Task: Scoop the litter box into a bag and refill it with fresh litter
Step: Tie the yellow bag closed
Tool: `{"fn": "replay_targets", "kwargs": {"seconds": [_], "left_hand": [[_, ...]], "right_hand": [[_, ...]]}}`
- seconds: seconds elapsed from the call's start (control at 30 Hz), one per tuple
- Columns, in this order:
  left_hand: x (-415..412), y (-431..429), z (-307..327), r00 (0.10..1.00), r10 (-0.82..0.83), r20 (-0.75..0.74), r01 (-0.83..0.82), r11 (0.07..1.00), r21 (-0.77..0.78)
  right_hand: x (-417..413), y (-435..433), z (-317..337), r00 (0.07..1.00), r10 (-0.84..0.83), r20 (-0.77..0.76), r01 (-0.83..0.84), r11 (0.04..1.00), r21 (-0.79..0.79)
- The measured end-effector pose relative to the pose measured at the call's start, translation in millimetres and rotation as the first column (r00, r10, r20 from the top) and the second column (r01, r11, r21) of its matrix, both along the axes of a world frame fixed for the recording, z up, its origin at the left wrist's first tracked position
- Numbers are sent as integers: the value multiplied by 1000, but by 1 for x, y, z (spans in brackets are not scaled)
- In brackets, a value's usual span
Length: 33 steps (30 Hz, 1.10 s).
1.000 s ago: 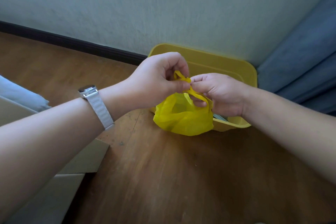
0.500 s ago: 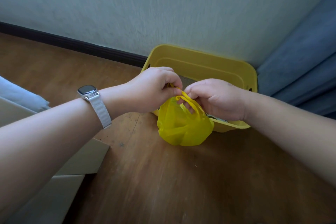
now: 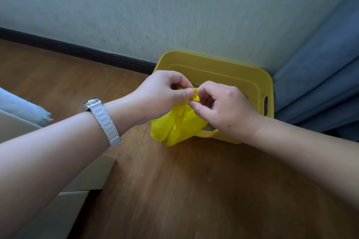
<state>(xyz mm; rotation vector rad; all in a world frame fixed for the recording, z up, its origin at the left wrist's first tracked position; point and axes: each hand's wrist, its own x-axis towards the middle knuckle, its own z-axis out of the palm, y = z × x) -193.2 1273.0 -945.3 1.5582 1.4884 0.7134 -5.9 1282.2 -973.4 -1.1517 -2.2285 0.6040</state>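
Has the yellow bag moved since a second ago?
Yes. The yellow bag has shifted left relative to the litter box, which stays put against the wall.

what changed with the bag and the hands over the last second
The yellow bag had its handles drawn out as loose loops; now they are bunched into a small tight knot. The left hand and right hand have closed in, and both pinch that knot. The bag still sits on the floor against the litter box, which has not moved.
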Motion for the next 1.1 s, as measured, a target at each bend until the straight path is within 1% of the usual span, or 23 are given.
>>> {"fn": "replay_targets", "kwargs": {"seconds": [0.13, 0.2, 0.23, 0.27, 0.37, 0.4, 0.47, 0.53, 0.6, 0.7, 0.8, 0.9, 1.0, 1.1], "left_hand": [[-2, -2, 1, 998, -23, 52, 24, 1000, -16], [-4, -2, 1, 998, -24, 52, 25, 999, -22], [-4, -1, 0, 999, -29, 30, 30, 999, -12], [-5, -1, -2, 999, -42, -20, 42, 999, 14], [-2, -1, -6, 969, -70, -235, 100, 988, 121], [-1, -1, -7, 960, -60, -275, 103, 984, 143], [-3, -1, -8, 947, -28, -319, 89, 980, 178], [-9, 0, -10, 928, -25, -372, 122, 964, 238], [-19, 1, -16, 893, -51, -447, 200, 934, 294], [-36, 0, -30, 853, -42, -520, 230, 925, 303], [-56, -3, -42, 794, -11, -608, 233, 929, 287], [-73, -3, -48, 744, 1, -668, 249, 927, 279], [-85, -2, -51, 718, 1, -696, 245, 935, 255], [-92, -3, -52, 723, 19, -691, 198, 952, 233]], "right_hand": [[1, 3, 1, 999, -20, -30, 20, 1000, -10], [3, 4, 1, 999, -11, -49, 9, 1000, -28], [4, 5, 0, 998, -7, -61, 5, 999, -36], [6, 5, 0, 997, -8, -73, 4, 999, -52], [8, 7, -3, 995, -3, -103, -10, 992, -128], [8, 8, -3, 994, 9, -106, -25, 989, -148], [10, 9, -4, 994, 27, -109, -46, 984, -170], [12, 11, -6, 992, 13, -124, -36, 981, -190], [15, 14, -8, 991, -21, -131, -7, 977, -212], [22, 22, -15, 987, -103, -123, 69, 965, -253], [36, 33, -24, 980, -187, -66, 160, 941, -297], [57, 42, -34, 974, -220, 51, 225, 931, -288], [78, 49, -41, 959, -251, 135, 279, 922, -267], [92, 55, -44, 942, -286, 173, 323, 914, -247]]}}
